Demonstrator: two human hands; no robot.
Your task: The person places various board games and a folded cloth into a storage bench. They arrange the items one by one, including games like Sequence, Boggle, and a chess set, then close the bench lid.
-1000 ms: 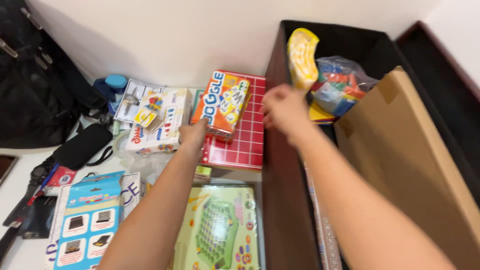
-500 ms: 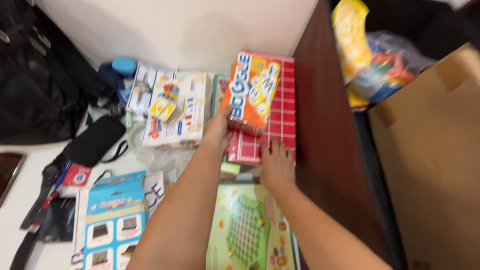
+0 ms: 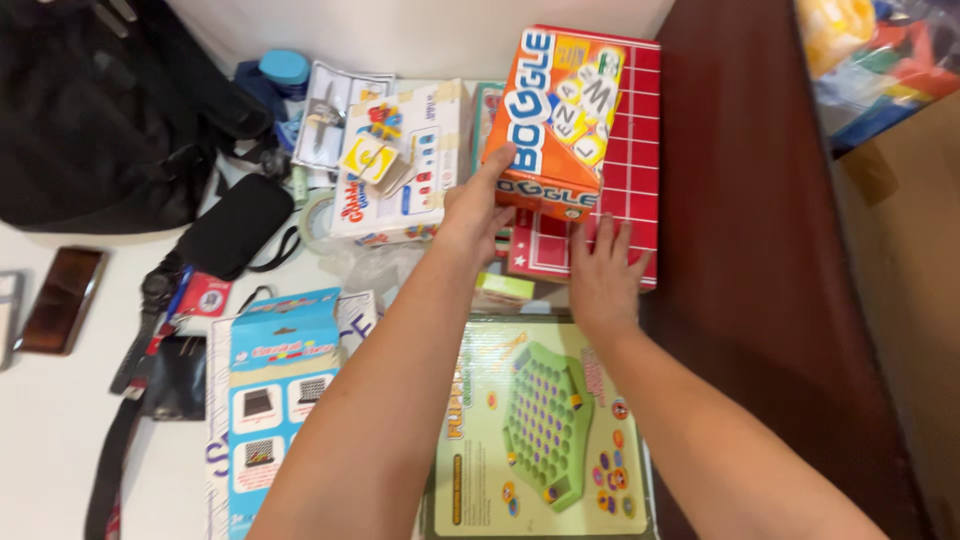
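- While the left hand (image 3: 470, 205) tips the orange game box (image 3: 555, 120) up by its near-left corner, fingers pinching that edge, the right hand (image 3: 600, 275) lies spread flat on the red grid box (image 3: 635, 150) beneath, at the far middle of the tabletop (image 3: 50, 440).
- Judgement: keep the red box pinned; lift the orange one squarely so it cannot slide.
- Right: dark storage bin (image 3: 750, 230), holding a cardboard box (image 3: 905, 270) and bagged colourful pieces (image 3: 880, 60).
- Near: green peg-game box (image 3: 540, 430).
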